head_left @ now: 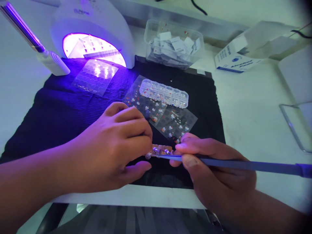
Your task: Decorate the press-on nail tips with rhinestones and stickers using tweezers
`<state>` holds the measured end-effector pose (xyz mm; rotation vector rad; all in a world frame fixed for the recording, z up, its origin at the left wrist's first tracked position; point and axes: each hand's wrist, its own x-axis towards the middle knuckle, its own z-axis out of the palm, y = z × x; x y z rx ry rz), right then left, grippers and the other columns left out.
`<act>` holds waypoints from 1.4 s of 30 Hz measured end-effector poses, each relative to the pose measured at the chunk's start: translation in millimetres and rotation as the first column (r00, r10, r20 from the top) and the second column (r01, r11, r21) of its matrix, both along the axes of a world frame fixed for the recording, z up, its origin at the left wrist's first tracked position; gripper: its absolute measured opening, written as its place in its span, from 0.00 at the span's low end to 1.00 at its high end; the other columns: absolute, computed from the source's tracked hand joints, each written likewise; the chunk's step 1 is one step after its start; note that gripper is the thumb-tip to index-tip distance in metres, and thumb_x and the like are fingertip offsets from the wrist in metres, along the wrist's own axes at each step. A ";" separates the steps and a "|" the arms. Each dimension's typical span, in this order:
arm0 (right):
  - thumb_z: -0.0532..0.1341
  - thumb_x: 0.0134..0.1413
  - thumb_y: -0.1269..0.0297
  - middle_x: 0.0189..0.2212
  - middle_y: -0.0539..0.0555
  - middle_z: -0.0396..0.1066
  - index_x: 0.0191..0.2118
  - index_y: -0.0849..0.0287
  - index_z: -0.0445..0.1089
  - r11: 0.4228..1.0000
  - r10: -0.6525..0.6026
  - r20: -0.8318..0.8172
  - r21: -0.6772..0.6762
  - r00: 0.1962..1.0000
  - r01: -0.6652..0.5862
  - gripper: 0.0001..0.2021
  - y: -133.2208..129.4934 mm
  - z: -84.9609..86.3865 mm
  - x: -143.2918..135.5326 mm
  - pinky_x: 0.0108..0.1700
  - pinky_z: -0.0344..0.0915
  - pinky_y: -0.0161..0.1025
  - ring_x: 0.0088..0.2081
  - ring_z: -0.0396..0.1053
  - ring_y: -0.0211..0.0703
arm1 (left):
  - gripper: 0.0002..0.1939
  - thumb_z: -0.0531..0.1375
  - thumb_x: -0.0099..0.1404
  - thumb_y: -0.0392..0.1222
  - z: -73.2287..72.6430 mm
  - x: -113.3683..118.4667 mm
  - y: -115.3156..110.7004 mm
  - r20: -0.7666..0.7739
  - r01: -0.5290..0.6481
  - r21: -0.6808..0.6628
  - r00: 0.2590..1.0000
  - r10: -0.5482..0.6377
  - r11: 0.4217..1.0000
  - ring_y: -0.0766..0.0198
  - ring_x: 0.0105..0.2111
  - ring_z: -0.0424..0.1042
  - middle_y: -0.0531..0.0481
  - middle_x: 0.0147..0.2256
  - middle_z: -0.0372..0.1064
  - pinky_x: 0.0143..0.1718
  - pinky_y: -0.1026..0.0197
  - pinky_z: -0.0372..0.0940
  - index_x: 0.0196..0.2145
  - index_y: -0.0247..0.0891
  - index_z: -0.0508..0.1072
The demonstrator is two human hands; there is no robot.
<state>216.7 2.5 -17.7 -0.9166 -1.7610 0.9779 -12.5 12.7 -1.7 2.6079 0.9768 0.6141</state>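
Note:
My left hand (129, 143) has its fingers curled at the left end of a small strip set with shiny silver beads (159, 150), pinching it; the fingertips are partly hidden. In my right hand (216, 162) are long bluish tweezers (265, 166), gripped between thumb and fingers. Their tips lie at the strip's lower edge, beside the beads. Just beyond my hands, sticker sheets with small cartoon cat pictures (172, 125) rest on a black cloth (60, 117). A clear compartment case (163, 93) of tiny decorations sits partly over them.
At the back left a white nail lamp (107, 19) glows purple, with a clear sheet (95, 77) before its opening. A white handheld light (52, 61) stands left of it. Behind are a plastic tub of white packets (174, 45) and an alcohol pad box (235, 58).

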 end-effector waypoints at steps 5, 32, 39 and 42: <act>0.61 0.54 0.81 0.25 0.46 0.78 0.44 0.51 0.77 1.000 0.000 0.015 0.012 1.000 0.000 0.18 0.4 1.1 -0.3 0.27 0.72 0.36 0.25 0.73 0.36 | 0.07 0.62 0.66 0.43 0.3 1.0 0.0 0.005 -0.007 -0.001 1.000 0.007 1.000 0.56 0.40 0.71 0.51 0.36 0.74 0.46 0.47 0.60 0.33 0.38 0.71; 0.61 0.56 0.79 0.25 0.48 0.77 0.42 0.50 0.78 0.998 -0.021 -0.038 -0.054 0.999 0.019 0.16 0.0 1.8 -4.5 0.24 0.73 0.34 0.23 0.74 0.37 | 0.05 0.60 0.68 0.42 1.7 1.5 -2.7 -0.054 0.006 0.035 0.999 -0.005 0.999 0.56 0.42 0.71 0.51 0.36 0.75 0.49 0.47 0.60 0.34 0.39 0.71; 0.61 0.55 0.79 0.25 0.46 0.78 0.42 0.48 0.77 0.999 -0.044 -0.007 -0.031 0.999 0.044 0.17 -1.5 -0.4 -2.6 0.31 0.75 0.39 0.23 0.74 0.38 | 0.06 0.59 0.69 0.41 2.4 1.2 -3.6 -0.050 -0.002 0.014 0.999 0.003 1.000 0.57 0.42 0.71 0.51 0.36 0.75 0.49 0.48 0.60 0.35 0.39 0.73; 0.62 0.56 0.78 0.24 0.47 0.78 0.42 0.49 0.77 0.999 -0.035 -0.010 -0.036 0.999 0.034 0.16 -1.6 -0.5 -2.2 0.29 0.74 0.38 0.23 0.74 0.38 | 0.05 0.59 0.69 0.39 2.0 2.1 -3.7 -0.039 -0.006 -0.018 0.999 0.005 1.000 0.57 0.42 0.71 0.50 0.36 0.75 0.49 0.47 0.61 0.35 0.38 0.74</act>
